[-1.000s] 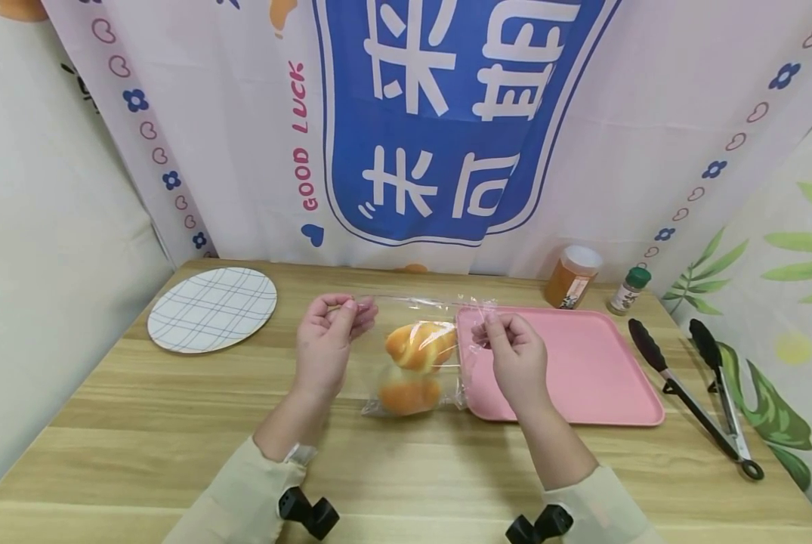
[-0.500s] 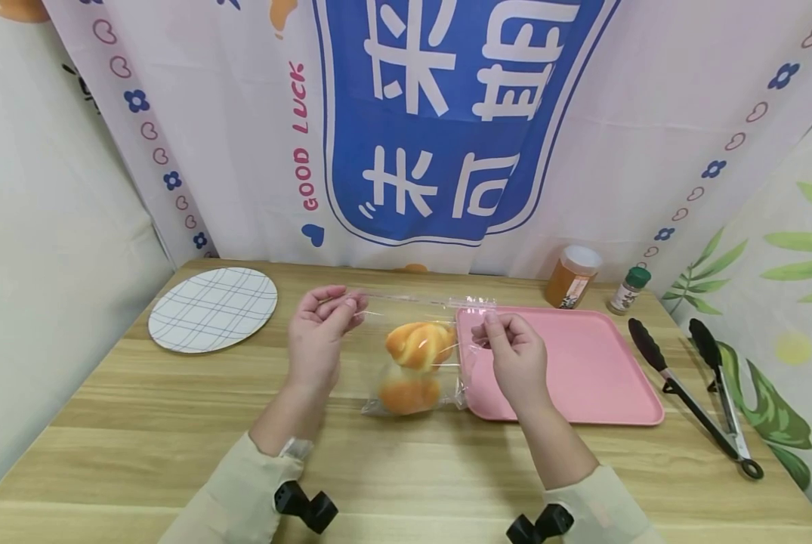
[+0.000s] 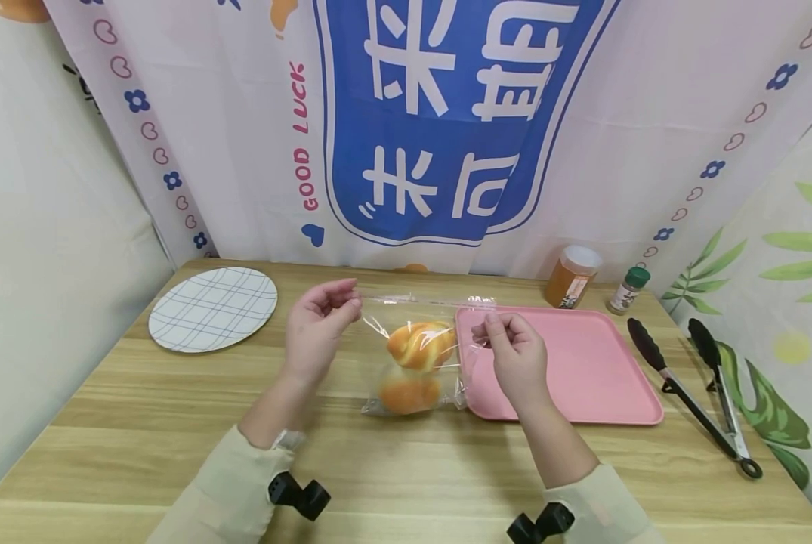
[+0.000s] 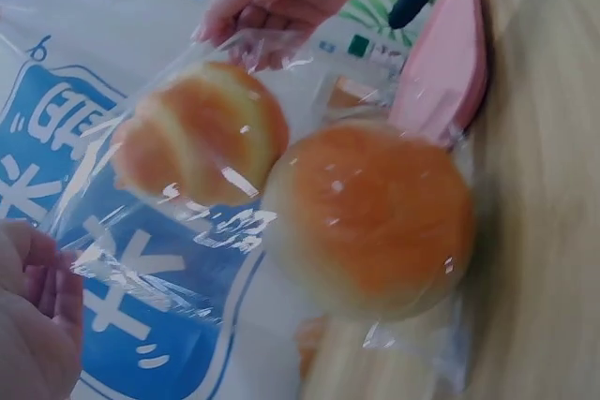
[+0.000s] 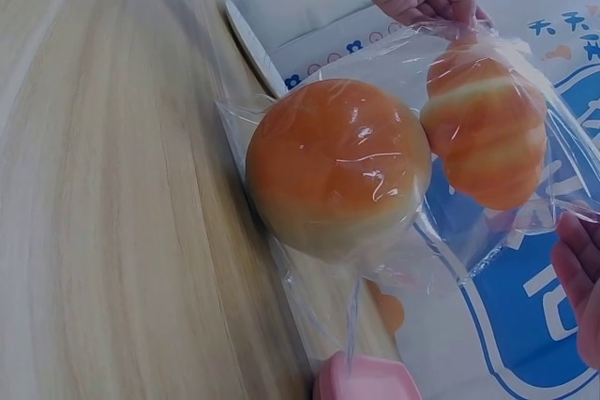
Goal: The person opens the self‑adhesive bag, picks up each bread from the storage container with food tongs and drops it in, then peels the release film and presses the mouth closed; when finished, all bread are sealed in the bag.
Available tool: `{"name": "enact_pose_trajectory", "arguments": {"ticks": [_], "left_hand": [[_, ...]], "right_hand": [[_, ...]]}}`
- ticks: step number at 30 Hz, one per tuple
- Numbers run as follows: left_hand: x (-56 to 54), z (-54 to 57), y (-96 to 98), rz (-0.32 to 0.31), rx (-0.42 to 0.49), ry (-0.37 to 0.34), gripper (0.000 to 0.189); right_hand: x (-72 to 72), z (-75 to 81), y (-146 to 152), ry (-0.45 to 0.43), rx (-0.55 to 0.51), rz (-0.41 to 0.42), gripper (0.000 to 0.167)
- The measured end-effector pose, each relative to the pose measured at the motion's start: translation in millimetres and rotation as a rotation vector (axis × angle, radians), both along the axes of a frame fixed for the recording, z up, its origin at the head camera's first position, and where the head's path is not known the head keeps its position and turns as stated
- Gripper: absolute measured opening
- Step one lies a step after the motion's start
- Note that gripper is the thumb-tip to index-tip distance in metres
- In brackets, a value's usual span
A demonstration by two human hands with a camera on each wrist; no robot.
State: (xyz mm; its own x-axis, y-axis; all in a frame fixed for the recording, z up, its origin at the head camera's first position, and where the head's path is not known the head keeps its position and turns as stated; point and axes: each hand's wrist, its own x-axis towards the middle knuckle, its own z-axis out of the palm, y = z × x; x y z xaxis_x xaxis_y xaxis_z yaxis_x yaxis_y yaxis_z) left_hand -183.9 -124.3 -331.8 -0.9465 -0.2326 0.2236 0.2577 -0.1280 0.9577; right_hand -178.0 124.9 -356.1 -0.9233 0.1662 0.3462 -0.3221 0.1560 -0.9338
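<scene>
Between my two hands stands a clear plastic zip bag [image 3: 378, 363], its top edge stretched across. Inside it, a twisted bread roll [image 3: 421, 345] rests above a round bun [image 3: 409, 392]; the left wrist view shows the round bun [image 4: 375, 222] large and close. My left hand [image 3: 317, 325] pinches the bag's upper left corner between thumb and fingers. At the upper right side, my right hand [image 3: 520, 355] pinches the bag with thumb over curled fingers. The bag's bottom touches the wooden table, and its right side overlaps the tray's left edge.
A pink tray [image 3: 582, 363] lies right of the bag. Tongs [image 3: 701, 408] lie beyond it. An amber jar [image 3: 573, 277] with a white lid and a green-capped shaker [image 3: 628, 291] stand behind. A checked round plate [image 3: 213, 310] is at the back left.
My left hand has shifted a little left and upward along the bag's top, now at its left corner. The right hand, the bag's base and the breads have stayed in place.
</scene>
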Motion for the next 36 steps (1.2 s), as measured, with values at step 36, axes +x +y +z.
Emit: {"name": "enact_pose_trajectory", "arguments": {"ticks": [36], "left_hand": [[0.8,-0.1,-8.9,-0.263,0.021,-0.167,0.010]], "right_hand": [[-0.1,2.6,-0.5,-0.015,-0.012,-0.003,0.028]]}}
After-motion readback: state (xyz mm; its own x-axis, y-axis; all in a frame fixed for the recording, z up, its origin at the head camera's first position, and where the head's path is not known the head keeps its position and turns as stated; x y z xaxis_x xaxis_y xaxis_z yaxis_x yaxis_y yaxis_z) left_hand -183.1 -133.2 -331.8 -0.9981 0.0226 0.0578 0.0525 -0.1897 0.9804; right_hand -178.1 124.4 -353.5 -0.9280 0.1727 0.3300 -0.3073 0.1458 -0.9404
